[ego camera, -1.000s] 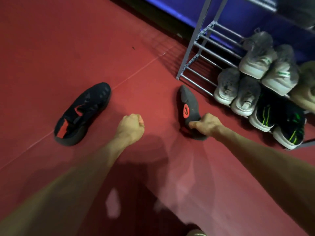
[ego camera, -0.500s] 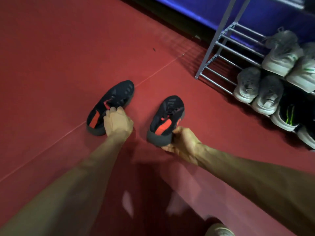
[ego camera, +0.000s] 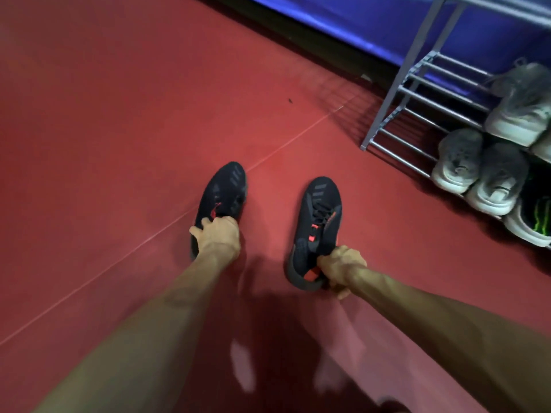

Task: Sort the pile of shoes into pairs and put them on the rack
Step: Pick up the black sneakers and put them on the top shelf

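Observation:
Two matching black shoes with orange accents lie on the red floor, toes pointing away from me. My left hand (ego camera: 217,235) grips the heel opening of the left black shoe (ego camera: 227,189). My right hand (ego camera: 340,266) is closed on the heel of the right black shoe (ego camera: 319,216). The grey metal shoe rack (ego camera: 396,93) stands at the upper right. On it sit a pair of grey-white sneakers (ego camera: 477,171), another pale sneaker (ego camera: 521,108) one shelf up, and a black shoe with green stripes (ego camera: 536,216).
A blue wall panel (ego camera: 372,22) with a dark base runs behind the rack. A thin pale line (ego camera: 283,147) crosses the red floor diagonally. The rack's left shelf bars (ego camera: 423,114) carry nothing.
My left hand went from a loose fist to gripping the left shoe. My right hand turned its shoe upright from its side and drew it back. Both shoes now point the same way.

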Motion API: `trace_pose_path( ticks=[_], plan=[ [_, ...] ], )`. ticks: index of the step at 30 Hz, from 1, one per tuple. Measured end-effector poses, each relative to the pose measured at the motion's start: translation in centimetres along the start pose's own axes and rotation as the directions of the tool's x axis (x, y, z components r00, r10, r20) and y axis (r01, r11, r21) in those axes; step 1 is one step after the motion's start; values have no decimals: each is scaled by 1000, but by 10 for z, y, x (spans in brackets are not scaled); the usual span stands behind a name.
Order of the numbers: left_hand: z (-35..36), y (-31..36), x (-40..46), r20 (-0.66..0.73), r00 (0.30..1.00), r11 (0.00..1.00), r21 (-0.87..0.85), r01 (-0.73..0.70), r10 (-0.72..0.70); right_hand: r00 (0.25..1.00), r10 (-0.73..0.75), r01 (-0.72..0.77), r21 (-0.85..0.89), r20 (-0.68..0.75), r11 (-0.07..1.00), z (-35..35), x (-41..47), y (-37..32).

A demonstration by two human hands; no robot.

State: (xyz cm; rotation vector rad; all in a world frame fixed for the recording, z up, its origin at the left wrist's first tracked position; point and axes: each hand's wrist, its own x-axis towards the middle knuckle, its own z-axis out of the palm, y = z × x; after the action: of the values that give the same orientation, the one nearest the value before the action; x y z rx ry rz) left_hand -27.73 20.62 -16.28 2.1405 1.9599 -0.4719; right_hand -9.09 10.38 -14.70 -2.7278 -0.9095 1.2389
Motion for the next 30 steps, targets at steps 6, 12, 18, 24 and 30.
trace_pose_path(
  ticks=[6,12,18,24,30],
  plan=[
    [-13,41,-18,82,962,960,-132,-248,260,983,-81,87,33,-165,996,5,-4,27],
    [-34,89,-41,-100,904,857,-288,-427,416,968,-86,119,130,-234,984,-4,-29,65],
    [-56,133,-70,-240,750,733,-172,-658,616,947,-34,110,223,-319,969,-27,-48,95],
    [-104,182,-112,-373,614,605,-156,-781,696,911,-34,162,279,-411,947,-78,-63,123],
    [-159,206,-152,-530,480,516,-92,-852,699,819,-56,265,291,-571,919,-143,-120,133]
  ],
)
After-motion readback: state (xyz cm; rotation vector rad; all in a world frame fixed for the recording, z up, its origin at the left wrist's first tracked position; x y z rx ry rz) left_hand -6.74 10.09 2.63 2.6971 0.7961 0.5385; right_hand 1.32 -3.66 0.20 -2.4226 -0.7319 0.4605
